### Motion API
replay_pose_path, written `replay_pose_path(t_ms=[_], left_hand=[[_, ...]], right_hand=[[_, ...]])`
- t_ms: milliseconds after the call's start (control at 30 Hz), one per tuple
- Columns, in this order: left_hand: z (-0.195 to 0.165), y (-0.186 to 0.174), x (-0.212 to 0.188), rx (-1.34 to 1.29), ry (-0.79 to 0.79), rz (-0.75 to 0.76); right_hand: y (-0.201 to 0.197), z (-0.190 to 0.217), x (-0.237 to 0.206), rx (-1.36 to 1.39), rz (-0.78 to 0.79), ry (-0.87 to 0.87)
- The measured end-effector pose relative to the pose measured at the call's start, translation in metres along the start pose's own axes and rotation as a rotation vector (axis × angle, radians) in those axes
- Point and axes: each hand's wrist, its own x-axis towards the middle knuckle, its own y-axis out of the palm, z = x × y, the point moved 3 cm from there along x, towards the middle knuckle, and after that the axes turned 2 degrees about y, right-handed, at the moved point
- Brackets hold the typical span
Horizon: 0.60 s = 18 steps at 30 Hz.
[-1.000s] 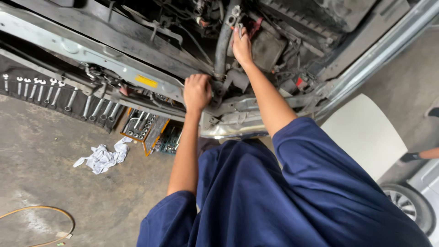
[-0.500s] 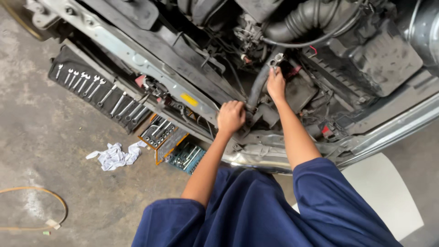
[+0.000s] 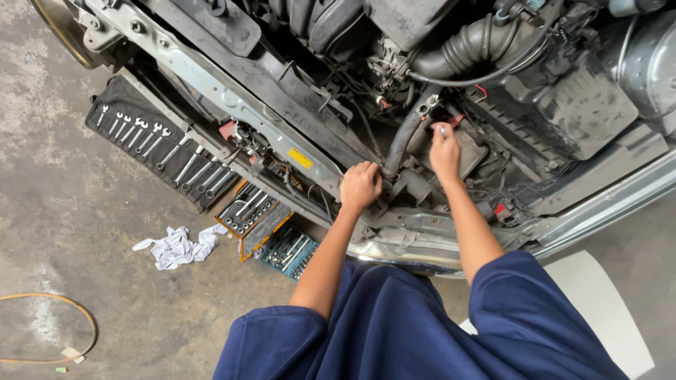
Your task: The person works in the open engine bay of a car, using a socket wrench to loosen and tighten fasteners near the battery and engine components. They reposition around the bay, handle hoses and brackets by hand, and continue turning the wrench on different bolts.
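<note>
While gripping hose (image 3: 398,144), maybe both hands

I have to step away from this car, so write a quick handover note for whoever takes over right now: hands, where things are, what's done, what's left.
Left hand: fisted on the lower end of the black hose, at the front crossmember.
Right hand: at the hose's upper end, pinching a small metal tool tip; tool type unclear.
Tools: wrench roll, open socket sets and white rag lie on the concrete floor under the front of the car.
Done: engine bay open, hose gripped at both ends.
Left: hose is not yet out; whether its clamp is loose cannot be seen.
</note>
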Motion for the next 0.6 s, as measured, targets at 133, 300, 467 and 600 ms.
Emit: replay_pose_path(t_ms=[133,300,467,600], left_hand=[[0.001,0.002,-0.003,-0.024,-0.022,-0.011],[-0.008,0.011,-0.001,-0.044,0.0,-0.024],[-0.023,0.016,-0.001,-0.042,-0.004,-0.023],[-0.033,0.022,-0.003,-0.022,-0.065,-0.004]], right_hand=[[-0.083,-0.004,0.003,-0.179,-0.198,-0.273],[-0.196,-0.016,0.039,-0.337,-0.459,-0.396],[-0.268,-0.014,0.082,-0.363,-0.451,-0.536],[-0.287,-0.009,0.132,-0.264,-0.355,-0.579]])
